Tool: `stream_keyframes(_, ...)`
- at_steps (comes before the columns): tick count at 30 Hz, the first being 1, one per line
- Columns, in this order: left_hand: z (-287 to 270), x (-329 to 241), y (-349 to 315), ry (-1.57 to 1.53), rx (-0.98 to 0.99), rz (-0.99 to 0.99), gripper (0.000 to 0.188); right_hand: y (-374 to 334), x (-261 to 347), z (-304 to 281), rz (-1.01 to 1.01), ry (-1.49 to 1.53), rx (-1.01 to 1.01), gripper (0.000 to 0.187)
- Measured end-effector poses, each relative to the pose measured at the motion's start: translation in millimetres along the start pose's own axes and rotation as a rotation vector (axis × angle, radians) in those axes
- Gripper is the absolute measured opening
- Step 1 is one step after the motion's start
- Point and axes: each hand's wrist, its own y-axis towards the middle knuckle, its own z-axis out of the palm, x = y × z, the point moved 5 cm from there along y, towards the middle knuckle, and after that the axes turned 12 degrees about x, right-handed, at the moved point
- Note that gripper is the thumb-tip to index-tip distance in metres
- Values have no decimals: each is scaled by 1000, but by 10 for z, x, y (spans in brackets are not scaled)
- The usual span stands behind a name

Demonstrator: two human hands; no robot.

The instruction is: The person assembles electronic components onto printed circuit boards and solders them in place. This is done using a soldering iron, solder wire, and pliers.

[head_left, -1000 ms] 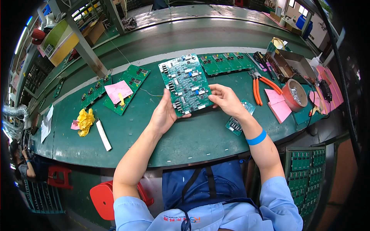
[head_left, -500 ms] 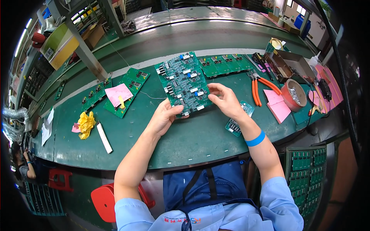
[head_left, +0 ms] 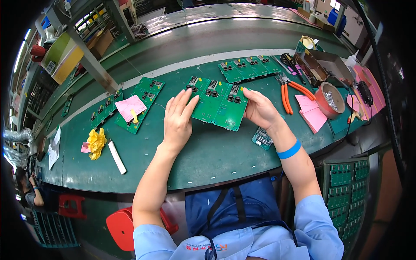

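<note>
A green circuit board panel (head_left: 211, 106) is tilted above the bench, its face with black digit displays, round black buttons and yellow parts turned up. My right hand (head_left: 262, 110) grips its right edge, the thumb at the upper corner and the other fingers behind. My left hand (head_left: 178, 119) lies along the panel's left end with fingers stretched out, the fingertips by the leftmost buttons; its thumb is hidden. Partly covered by my right wrist, a small circuit board (head_left: 262, 138) rests on the bench.
Behind lies another board panel (head_left: 249, 69). Orange-handled cutters (head_left: 286, 99), pink paper (head_left: 313, 117), a round tub (head_left: 330, 104) and a brown parts box (head_left: 323, 69) stand right. Left are more boards (head_left: 147, 97), pink slips (head_left: 130, 108), crumpled yellow material (head_left: 96, 143) and a white stick (head_left: 117, 157).
The panel has been turned over, from its side dense with components to its display side. My left hand has moved from the lower edge to the left end, its fingers now extended.
</note>
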Motion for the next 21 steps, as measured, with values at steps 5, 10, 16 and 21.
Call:
stream_keyframes(5, 47, 122, -76, -228, -69, -268, 62, -7, 13, 8, -19, 15, -57, 28)
stream_keyframes(10, 226, 201, -133, -785, 55, -515, 63, -5, 9, 12, -15, -19, -116, 27)
stream_keyframes(16, 263, 154, -123, -848, 97, -497, 58, -13, 33, -58, -28, -30, -202, 25)
stream_keyframes(21, 256, 144, -118, -861, 70, -475, 56, -20, 27, -58, -25, -14, -211, 25)
